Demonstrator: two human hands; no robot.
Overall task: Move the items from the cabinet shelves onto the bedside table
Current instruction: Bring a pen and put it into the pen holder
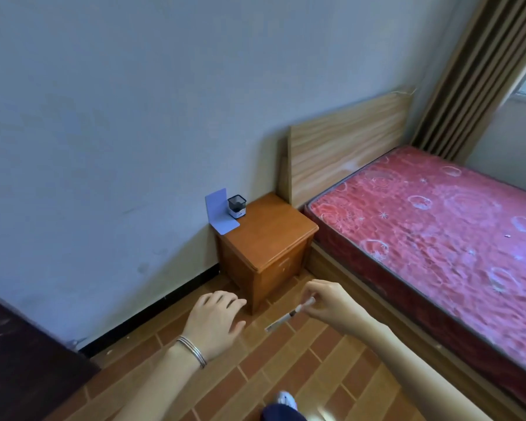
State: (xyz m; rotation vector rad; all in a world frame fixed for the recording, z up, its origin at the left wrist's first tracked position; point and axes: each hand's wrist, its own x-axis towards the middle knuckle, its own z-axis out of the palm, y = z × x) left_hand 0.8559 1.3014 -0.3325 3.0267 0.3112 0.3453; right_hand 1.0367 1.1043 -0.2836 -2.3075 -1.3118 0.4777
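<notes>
The right hand (325,302) pinches a pen (289,314), the left hand (216,317) hangs slack and empty; the bedside table (271,232) lies ahead, nearer the right hand.

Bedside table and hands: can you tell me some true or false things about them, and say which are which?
1. The right hand pinches a pen. True.
2. Three things stand on the bedside table. False: there are two, a blue bookend and a small black-and-white box.
3. The left hand holds nothing. True.
4. The pen lies on the bedside table. False: it is in the right hand, over the floor in front of the table.
5. The mattress beside the table is green. False: it is red and pink.
</notes>
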